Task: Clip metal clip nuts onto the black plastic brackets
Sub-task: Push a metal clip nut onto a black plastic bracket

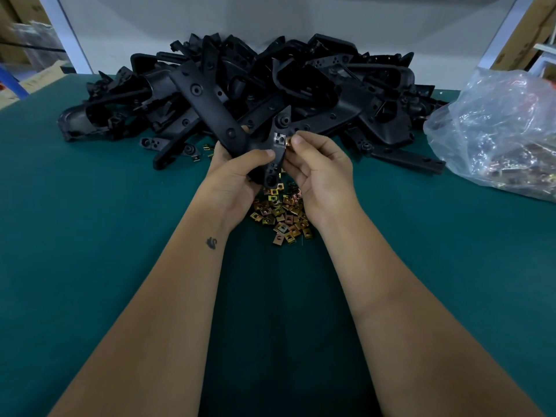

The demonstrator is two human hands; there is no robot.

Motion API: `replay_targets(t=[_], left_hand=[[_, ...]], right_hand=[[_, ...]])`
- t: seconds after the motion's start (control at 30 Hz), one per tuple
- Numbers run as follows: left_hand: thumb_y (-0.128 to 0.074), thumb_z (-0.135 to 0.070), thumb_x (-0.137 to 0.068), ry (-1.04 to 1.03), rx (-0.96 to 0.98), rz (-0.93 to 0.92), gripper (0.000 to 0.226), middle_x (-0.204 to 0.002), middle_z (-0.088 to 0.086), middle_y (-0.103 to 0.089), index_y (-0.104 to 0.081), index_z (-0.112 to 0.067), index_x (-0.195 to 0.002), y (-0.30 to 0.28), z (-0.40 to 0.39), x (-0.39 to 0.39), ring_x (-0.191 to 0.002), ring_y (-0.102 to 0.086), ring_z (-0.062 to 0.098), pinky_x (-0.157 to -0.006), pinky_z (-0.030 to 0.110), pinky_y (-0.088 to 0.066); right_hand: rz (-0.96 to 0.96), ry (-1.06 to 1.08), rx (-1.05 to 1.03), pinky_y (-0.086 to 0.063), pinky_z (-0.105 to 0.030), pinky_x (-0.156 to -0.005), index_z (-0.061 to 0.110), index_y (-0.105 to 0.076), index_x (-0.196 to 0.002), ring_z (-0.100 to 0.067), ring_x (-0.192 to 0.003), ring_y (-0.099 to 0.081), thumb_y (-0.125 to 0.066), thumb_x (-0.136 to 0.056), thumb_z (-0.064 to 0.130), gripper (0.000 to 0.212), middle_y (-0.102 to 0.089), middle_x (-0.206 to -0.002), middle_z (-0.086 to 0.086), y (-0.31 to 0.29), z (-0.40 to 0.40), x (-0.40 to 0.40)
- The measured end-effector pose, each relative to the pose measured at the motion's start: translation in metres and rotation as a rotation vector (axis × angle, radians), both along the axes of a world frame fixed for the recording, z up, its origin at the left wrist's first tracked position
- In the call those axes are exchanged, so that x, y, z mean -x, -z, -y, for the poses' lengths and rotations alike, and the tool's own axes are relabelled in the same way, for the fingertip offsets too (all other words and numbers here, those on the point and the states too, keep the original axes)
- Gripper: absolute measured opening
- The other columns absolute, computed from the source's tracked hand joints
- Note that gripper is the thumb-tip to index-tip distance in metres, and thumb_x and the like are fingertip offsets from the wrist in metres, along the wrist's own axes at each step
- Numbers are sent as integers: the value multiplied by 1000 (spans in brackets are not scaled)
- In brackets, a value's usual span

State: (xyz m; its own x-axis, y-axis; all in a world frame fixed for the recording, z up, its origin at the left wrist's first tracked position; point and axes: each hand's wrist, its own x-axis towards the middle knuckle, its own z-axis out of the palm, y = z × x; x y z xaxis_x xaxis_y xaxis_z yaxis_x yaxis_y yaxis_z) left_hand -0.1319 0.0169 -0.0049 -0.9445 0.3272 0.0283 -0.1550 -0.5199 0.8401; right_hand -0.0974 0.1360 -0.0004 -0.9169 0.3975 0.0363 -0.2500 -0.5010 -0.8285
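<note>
1. the left hand [237,170] grips a black plastic bracket [275,145] above the green mat [90,236], thumb laid across its face, fingers curled behind; the bracket stands roughly upright, tilted a little, between the two hands.
2. the right hand [319,173] pinches a brass-coloured clip nut [288,142] between thumb and forefinger, right at the bracket's right edge, beside a square mounting seat [279,139]; whether the clip is already partly on the edge, i cannot tell.
3. to do this step well, i judge the clip's open mouth should meet the edge square, its hole lined up with the seat's hole; the left thumb should brace close to the seat so the bracket does not twist; push straight until the clip sits flush.
4. loose clip nuts [281,215] lie in a heap on the mat just below the hands, within easy reach; a few strays [207,149] lie near the pile's front edge.
5. a large pile of brackets [240,85] fills the far side of the mat; its nearest arms reach close to the hands and could snag the held bracket if it is swung.
6. a clear plastic bag [499,130] of more hardware sits at the right, well apart.
</note>
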Motion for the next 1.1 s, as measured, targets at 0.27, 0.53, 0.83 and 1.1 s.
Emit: replay_targets(t=[0.27, 0.53, 0.83, 1.1], left_hand=[[-59, 11, -88, 12, 3, -11, 50, -129, 15, -65, -48, -10, -132, -1, 0, -3, -120, -62, 28, -106, 44, -48], [-61, -4, -93, -8, -90, 38, 57, -139, 15, -59, -39, -6, -147, -4, -6, -6, -127, -58, 30, -107, 45, -47], [-59, -2, -94, 14, -81, 60, 54, -137, 15, -60, -43, -5, -145, -4, -1, -7, -125, -60, 28, -109, 45, -45], [-64, -8, -92, 38, -33, 37, 53, -131, 9, -65, -47, -9, -141, -4, -2, -13, -119, -64, 21, -106, 40, -49]], right_hand=[[48, -106, 33, -58, -25, -68, 7, -68, -92, -16, -75, -73, -64, -92, 3, 6, -75, -82, -6, 1, 0, 1], [50, -149, -117, -56, -26, -66, 12, -71, -78, -14, -72, -66, -65, -91, 6, 16, -71, -78, -4, -2, -5, -2], [59, -150, -190, -51, -23, -61, 14, -72, -79, -11, -66, -63, -66, -90, 7, 14, -70, -77, -1, -1, -4, -8], [78, -66, -209, -53, -27, -74, 11, -71, -87, -15, -80, -65, -65, -91, 9, 8, -71, -87, -6, -1, 0, -14]])
